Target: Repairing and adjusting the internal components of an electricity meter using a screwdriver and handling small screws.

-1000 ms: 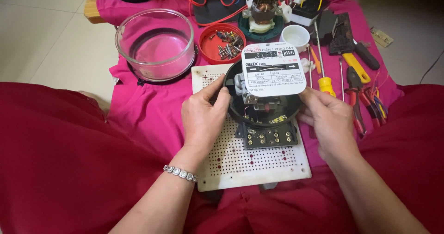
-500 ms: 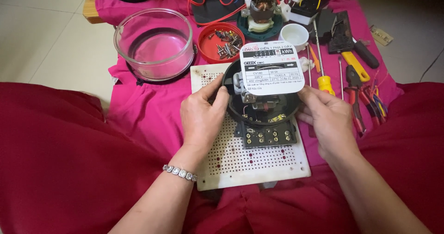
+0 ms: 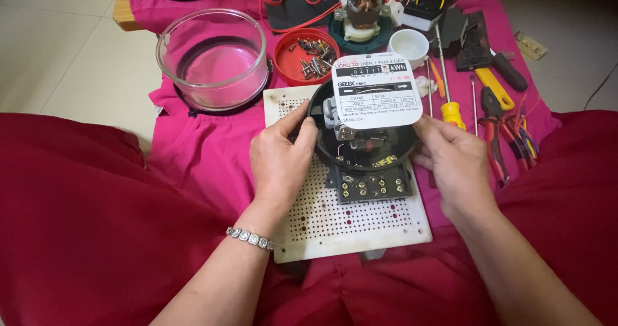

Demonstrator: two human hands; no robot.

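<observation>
A round black electric meter (image 3: 367, 149) with a white faceplate (image 3: 378, 91) and an exposed terminal block (image 3: 370, 185) sits on a white perforated board (image 3: 335, 220). My left hand (image 3: 280, 162) grips the meter's left rim. My right hand (image 3: 454, 162) holds its right rim. A bracelet circles my left wrist.
A clear glass bowl-shaped cover (image 3: 212, 58) stands at the back left. Behind the meter are a red lid with screws (image 3: 308, 55), a small motor (image 3: 364, 10) and a white cup (image 3: 409, 44). Screwdrivers (image 3: 444, 94) and pliers (image 3: 492, 116) lie at the right on pink cloth.
Both hands stay on the meter's rim; the meter and the view have barely shifted.
</observation>
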